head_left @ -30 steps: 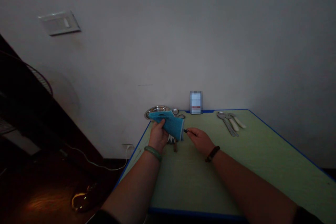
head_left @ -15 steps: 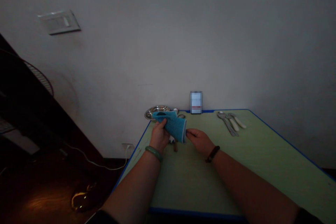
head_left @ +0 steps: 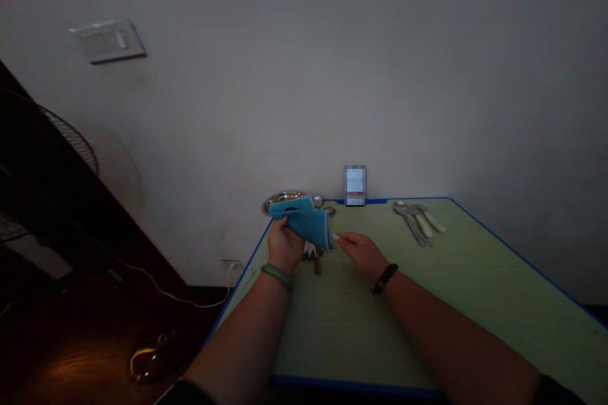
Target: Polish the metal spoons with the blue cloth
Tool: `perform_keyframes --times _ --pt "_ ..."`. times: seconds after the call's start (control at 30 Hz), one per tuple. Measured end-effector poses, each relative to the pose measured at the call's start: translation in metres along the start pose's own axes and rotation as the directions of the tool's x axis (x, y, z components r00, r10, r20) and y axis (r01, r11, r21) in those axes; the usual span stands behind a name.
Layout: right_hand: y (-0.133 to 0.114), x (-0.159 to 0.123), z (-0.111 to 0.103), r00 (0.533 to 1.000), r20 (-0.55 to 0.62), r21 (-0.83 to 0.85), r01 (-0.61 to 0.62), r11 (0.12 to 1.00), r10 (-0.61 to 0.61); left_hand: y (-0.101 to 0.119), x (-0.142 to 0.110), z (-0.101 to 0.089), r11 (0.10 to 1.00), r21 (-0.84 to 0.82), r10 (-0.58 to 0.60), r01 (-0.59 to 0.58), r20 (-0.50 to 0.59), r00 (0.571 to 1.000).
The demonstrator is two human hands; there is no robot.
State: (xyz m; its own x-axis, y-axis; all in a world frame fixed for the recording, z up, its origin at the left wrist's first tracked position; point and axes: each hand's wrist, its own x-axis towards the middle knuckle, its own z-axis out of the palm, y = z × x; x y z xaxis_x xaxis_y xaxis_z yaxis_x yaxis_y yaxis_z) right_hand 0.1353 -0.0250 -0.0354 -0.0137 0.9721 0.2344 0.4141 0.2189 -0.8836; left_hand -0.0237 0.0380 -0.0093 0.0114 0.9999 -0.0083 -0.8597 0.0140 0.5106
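Observation:
My left hand (head_left: pixel 285 247) is closed around a blue cloth (head_left: pixel 308 225), which is folded over something long and thin. Out of the cloth's right edge comes a narrow, pale handle (head_left: pixel 335 237). The fingers of my right hand (head_left: pixel 363 252) pinch this handle; its other end is hidden in the cloth, so its exact kind does not show. Below the cloth, several pieces of cutlery (head_left: pixel 318 262) lie on the table, partly covered from view. Behind the cloth sits a shiny metal plate (head_left: pixel 285 195) at the table's far left corner.
On the right of the green, blue-edged table (head_left: pixel 456 304) lie several spoons and forks (head_left: pixel 418 223). A phone (head_left: pixel 355 185) leans on the wall at the back edge. Left of the table are a white cable (head_left: pixel 190 300) and a fan (head_left: pixel 71 139).
My left hand and the cloth have shifted slightly left along the utensil, away from my right hand. More of the pale handle shows between them. My right hand has hardly moved.

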Motion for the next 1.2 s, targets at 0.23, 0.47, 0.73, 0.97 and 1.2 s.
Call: perform_keyframes --times 0.23,0.47,0.73,0.97,1.2 --pt "-0.001 0.0 0.002 0.988 -0.003 0.09 -0.154 0.984 0.155 0.001 -0.003 -0.001 0.998 -0.003 -0.068 0.068 0.009 0.998" --pt "0.002 0.0 0.003 0.982 0.059 0.158 -0.188 0.969 0.181 0.004 -0.011 0.008 0.986 0.049 -0.158 0.16 -0.045 0.986" --pt "-0.001 0.0 -0.001 0.986 -0.004 0.138 -0.163 0.977 0.165 0.01 -0.009 0.006 0.986 0.12 -0.094 0.116 -0.173 0.98" --pt "-0.002 0.001 -0.004 0.991 -0.086 0.01 -0.098 0.995 0.098 0.009 -0.008 0.005 0.99 0.109 -0.069 0.088 -0.172 0.983" --pt "-0.001 0.001 -0.003 0.989 -0.104 0.012 -0.1 0.995 0.101 0.007 -0.006 0.0 0.983 0.136 -0.099 0.123 -0.169 0.981"
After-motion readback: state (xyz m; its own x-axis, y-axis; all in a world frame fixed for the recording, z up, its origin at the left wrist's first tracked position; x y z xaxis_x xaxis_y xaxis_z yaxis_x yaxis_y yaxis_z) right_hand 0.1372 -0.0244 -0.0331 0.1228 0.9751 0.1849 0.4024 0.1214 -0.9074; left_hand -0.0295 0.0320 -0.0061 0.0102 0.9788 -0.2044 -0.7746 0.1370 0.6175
